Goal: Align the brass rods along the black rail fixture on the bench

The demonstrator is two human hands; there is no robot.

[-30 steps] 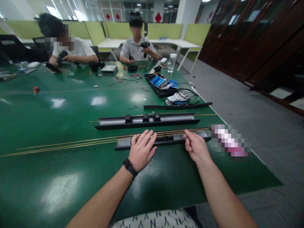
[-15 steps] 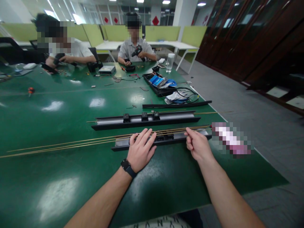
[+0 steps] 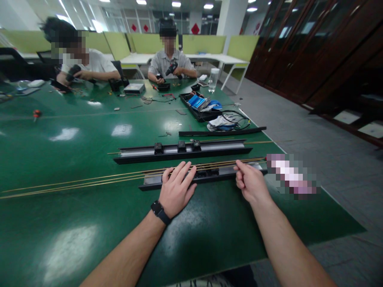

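near rail [image 3: 152,180]: long black track with grey inner channel, lying flat, running 9 to 3 o'clock across the bench [image 3: 60,159].
brass rods [image 3: 89,180]: thin, parallel, laid along the rail top, overhanging toward 9 o'clock.

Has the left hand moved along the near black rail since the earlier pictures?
No. The left hand lies flat on the near black rail, fingers beside the same black blocks as earlier.

Left hand [image 3: 176,189] flat on the near black rail [image 3: 203,176], right hand [image 3: 250,182] pinching brass rods [image 3: 89,182] at it
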